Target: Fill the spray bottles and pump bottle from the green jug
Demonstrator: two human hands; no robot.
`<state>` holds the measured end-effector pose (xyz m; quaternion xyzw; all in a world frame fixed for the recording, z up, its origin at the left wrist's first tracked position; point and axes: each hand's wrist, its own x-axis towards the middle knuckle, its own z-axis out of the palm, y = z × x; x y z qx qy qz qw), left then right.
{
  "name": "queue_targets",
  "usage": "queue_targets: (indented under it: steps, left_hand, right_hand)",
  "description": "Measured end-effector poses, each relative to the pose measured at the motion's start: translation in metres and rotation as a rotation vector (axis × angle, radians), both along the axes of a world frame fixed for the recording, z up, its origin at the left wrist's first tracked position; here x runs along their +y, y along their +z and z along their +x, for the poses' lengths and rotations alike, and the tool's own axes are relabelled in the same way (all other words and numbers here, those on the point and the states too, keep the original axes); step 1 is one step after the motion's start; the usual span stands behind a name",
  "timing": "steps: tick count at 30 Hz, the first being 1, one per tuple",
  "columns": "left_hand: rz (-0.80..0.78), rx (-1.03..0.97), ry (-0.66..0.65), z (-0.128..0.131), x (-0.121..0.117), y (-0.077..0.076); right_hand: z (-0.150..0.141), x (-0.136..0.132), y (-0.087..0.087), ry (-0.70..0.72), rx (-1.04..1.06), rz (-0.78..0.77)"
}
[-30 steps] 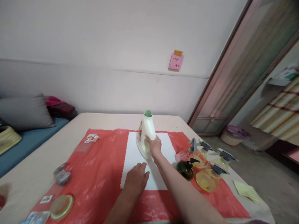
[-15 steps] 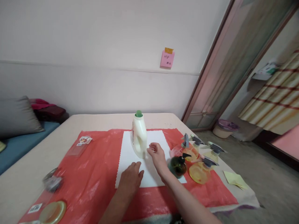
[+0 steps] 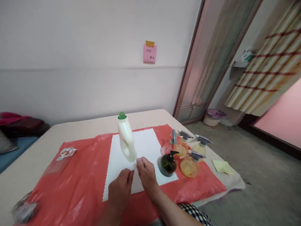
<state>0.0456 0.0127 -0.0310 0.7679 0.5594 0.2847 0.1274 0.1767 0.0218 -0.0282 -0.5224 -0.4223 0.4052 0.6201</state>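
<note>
A cream-white detergent bottle (image 3: 127,138) with a green spout in its neck stands on a white sheet with scalloped edges (image 3: 147,141). My left hand (image 3: 120,185) is above the near part of the sheet, its fingers curled in and the thumb on top. Just right of it, my right hand (image 3: 146,174) is closed as well, its knuckles close to the bottle's base. Nothing shows in either hand. A dark green pump bottle (image 3: 168,164) stands to the right of my right hand.
Several round spray bottles, among them a yellow one (image 3: 189,166), cluster on the red plastic cover (image 3: 82,175). Yellow paper slips (image 3: 223,167) lie at the table's right edge. On the left are a clear packet (image 3: 63,157) and a blurred glass-like container (image 3: 25,210).
Both hands have gone from loosely open to closed and drawn nearer each other. The view has swung to the right; the bottle still stands on the sheet.
</note>
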Motion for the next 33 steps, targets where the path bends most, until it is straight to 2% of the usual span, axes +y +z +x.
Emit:
queue_targets:
  steps: [3, 8, 13, 15, 17, 19, 22, 24, 28, 33]
  left_hand:
    - [0.006, -0.186, 0.053, 0.003, -0.004, 0.008]
    - [-0.119, -0.414, 0.054, 0.001, -0.008, 0.016]
    - [-0.247, -0.59, -0.195, -0.002, -0.009, 0.017]
    - [-0.27, -0.607, -0.238, -0.004, -0.009, 0.018]
    - [-0.258, -0.596, -0.227, -0.005, -0.009, 0.018]
    - [-0.2, -0.556, -0.148, -0.006, -0.01, 0.017]
    - [-0.108, -0.502, 0.059, -0.004, -0.012, 0.017]
    - [-0.101, -0.536, 0.132, 0.002, -0.014, 0.019]
    - [-0.145, -0.66, 0.041, 0.012, -0.015, 0.022]
    - [-0.191, -0.655, 0.015, 0.01, -0.012, 0.018]
  right_hand:
    - [-0.002, -0.008, 0.003, 0.071, -0.051, 0.047]
    - [-0.003, -0.022, 0.006, 0.204, -0.122, 0.146]
    - [-0.009, -0.032, 0.009, 0.323, -0.258, 0.327]
    - [-0.011, -0.034, 0.009, 0.313, -0.348, 0.388]
    - [-0.011, -0.035, 0.009, 0.282, -0.452, 0.42]
    - [-0.008, -0.035, 0.008, 0.229, -0.587, 0.443]
    - [-0.002, -0.032, 0.006, 0.06, -0.708, 0.408]
    - [0.002, -0.027, 0.005, -0.014, -0.647, 0.335]
    - [0.008, -0.015, 0.001, 0.031, -0.477, 0.262]
    - [0.009, -0.011, -0.004, 0.042, -0.435, 0.289]
